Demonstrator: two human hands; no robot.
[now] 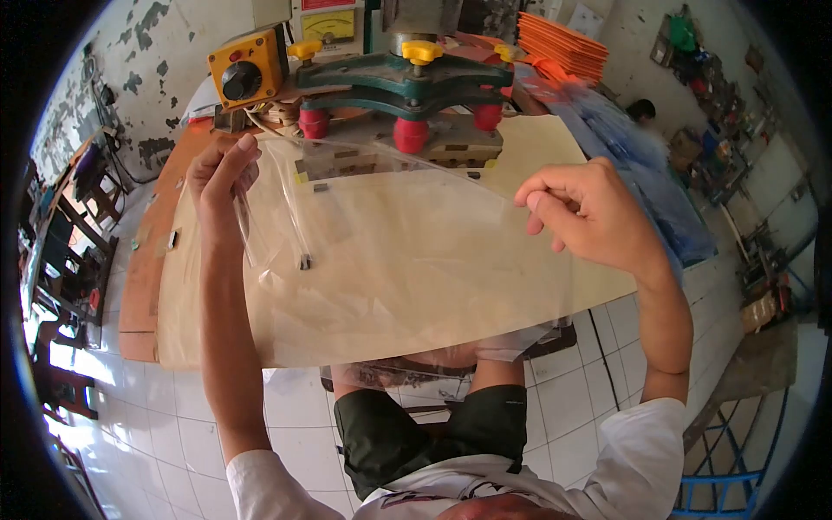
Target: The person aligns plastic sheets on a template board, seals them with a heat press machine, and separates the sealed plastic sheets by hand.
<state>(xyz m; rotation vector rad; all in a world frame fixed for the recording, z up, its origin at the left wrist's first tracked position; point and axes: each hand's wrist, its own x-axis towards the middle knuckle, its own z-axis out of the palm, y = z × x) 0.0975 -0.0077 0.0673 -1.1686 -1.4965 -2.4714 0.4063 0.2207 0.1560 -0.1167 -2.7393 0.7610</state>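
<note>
A clear plastic sheet (416,234) is stretched between my two hands above the cream-coloured work surface, its lower part hanging over the front edge toward my lap. My left hand (224,178) is closed on its upper left corner, where the film bunches into folds. At the upper right corner, my right hand (589,212) pinches the edge between thumb and fingers. Just beyond the film stands a press with a dark green frame (407,80), yellow knobs and red feet. Its grey lower block (468,139) lies close behind the sheet's top edge.
A yellow control box (245,69) with a black dial stands left of the press. Piled blue-tinted plastic (641,173) lies on the right, with a stack of orange sheets (559,48) behind. A small black piece (305,262) is on the table. Another person's head (641,110) shows farther back.
</note>
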